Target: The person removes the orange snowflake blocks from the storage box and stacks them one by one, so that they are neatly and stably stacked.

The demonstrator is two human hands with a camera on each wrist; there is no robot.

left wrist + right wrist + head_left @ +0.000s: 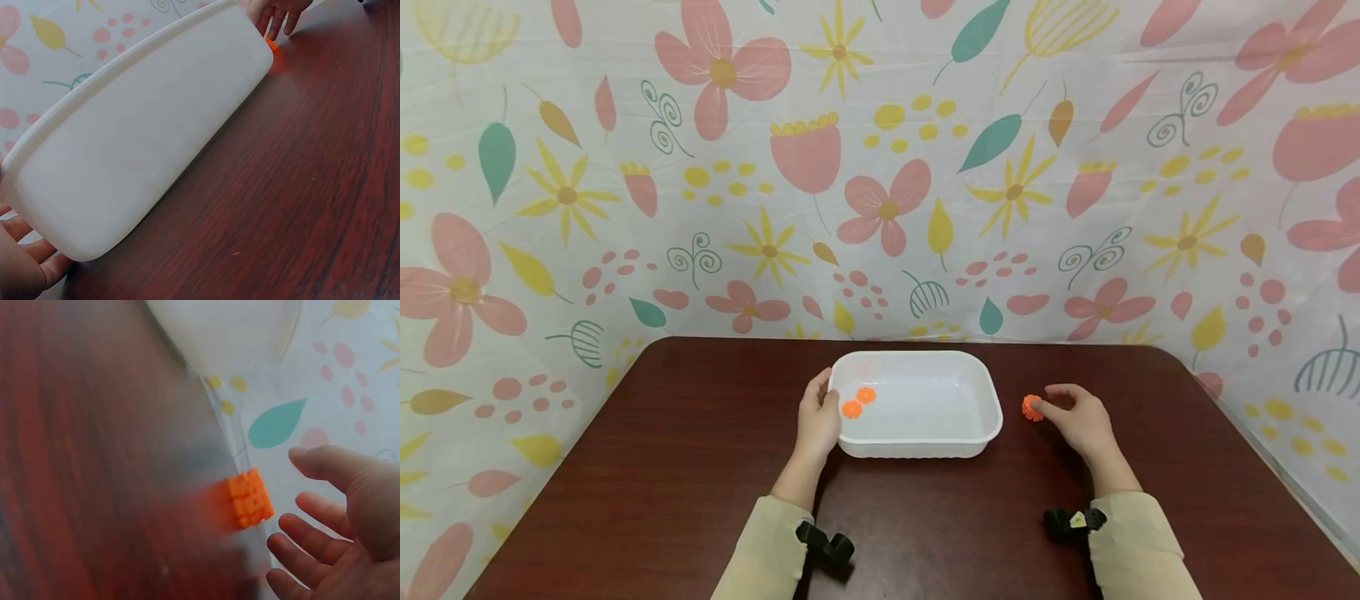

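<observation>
A white rectangular plastic tub stands on the table, its left end held by my left hand with the thumb at the rim. In the left wrist view, fingers of that hand lie against the tub's end wall. Two flat orange scalloped discs lie inside the tub, near its left end. To the right of the tub sits a short stack of notched orange discs. My right hand is beside this stack; the right wrist view shows its thumb and fingers spread, with a gap between them and the stack.
The dark red-brown wooden table reaches back to a white cloth printed with flowers and leaves. Both wrists carry black camera mounts over beige sleeves.
</observation>
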